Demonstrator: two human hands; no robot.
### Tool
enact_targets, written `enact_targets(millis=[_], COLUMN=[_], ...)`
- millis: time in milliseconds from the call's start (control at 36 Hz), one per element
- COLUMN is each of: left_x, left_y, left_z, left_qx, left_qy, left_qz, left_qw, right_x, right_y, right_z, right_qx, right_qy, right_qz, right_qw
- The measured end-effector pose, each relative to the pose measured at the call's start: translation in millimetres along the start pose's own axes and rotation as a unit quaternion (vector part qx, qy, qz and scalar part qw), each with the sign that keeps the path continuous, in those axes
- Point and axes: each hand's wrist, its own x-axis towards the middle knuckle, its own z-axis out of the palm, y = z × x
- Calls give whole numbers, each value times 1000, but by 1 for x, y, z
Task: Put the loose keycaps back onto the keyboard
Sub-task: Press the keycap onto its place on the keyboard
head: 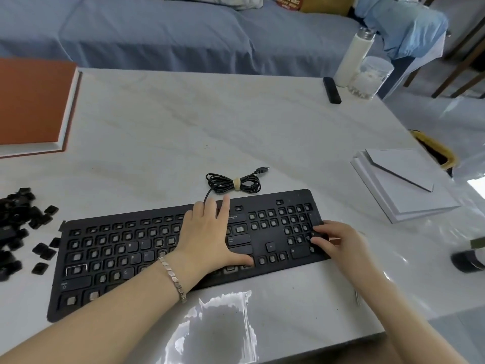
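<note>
1. Currently the seating step is in hand. On the keyboard (pixel 262 206), nearest the viewer on the table (pixel 183 127), the right hand (pixel 341 243) works at the 3 o'clock end over the number pad. Its fingertips are bunched together, pinching a keycap (pixel 316 234) marked 3 against the board.
2. Flat across the keyboard's middle lies the left hand (pixel 210 232), fingers straight and spread, thumb out toward 4 o'clock. It holds nothing and seems to steady the board.
3. Most sockets stand bare and only a handful of caps are seated, so I judge the task to be at an early stage.
4. Next, the cap likely needs a straight downward press until it sits level. After that comes a reach to the loose keycaps (pixel 15 219), heaped on the table at 9 o'clock just beside the keyboard's left end.
5. Just beyond the keyboard at 12 o'clock, its cable (pixel 233 183) lies coiled and tied, the plug free.
6. Farther out at 2 o'clock, a basket (pixel 443 153) with a yellowish rim sits off the table edge. What it holds is dark, and I cannot tell what it is.
7. Farthest, at 1 o'clock, a clear jar (pixel 370 74) holds small white pieces. Just beside it stands a capped white bottle (pixel 353 56) whose contents are hidden.
</note>
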Motion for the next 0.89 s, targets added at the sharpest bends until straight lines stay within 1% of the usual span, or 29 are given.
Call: enact_targets(millis=[83, 222, 333, 417, 556, 583, 611, 639, 667, 694, 778, 889], left_x=[0, 0, 0, 0, 0, 0, 0, -1, -1, -1, -1, 0], left_y=[0, 0, 0, 0, 0, 0, 0, 0, 0, 1, 0, 1], left_z=[0, 0, 0, -1, -2, -2, -2, -3, -3, -3, -2, -2], left_qx=[-4, -3, -1, -1, 0, 0, 0, -2, -5, -7, -6, 2], left_qy=[1, 4, 6, 4, 3, 3, 4, 3, 2, 2, 6, 11], left_qz=[-1, 0, -1, 0, -1, -1, -1, -1, -1, -2, -3, -2], left_qw=[1000, 1000, 1000, 1000, 1000, 1000, 1000, 1000, 1000, 1000, 1000, 1000], right_x=[-1, -3, -4, -2, -7, -11, -14, -17, -20, -23, -30, -35], right_y=[-2, -4, -6, -5, 2, 3, 4, 6, 8, 8, 10, 11], right_z=[1, 3, 2, 4, 10, 11, 13, 16, 18, 20, 27, 33], right_qx=[-28, -56, -37, -2, 9, -27, -97, -145, -179, -200, -244, -263], right_qy=[-10, -7, 6, 7, 16, 26, 42, 70, 96, 111, 136, 117], right_qz=[-20, -20, -27, -25, -56, -82, -118, -148, -177, -185, -196, -145], right_qw=[999, 998, 999, 1000, 998, 996, 987, 976, 963, 956, 940, 947])
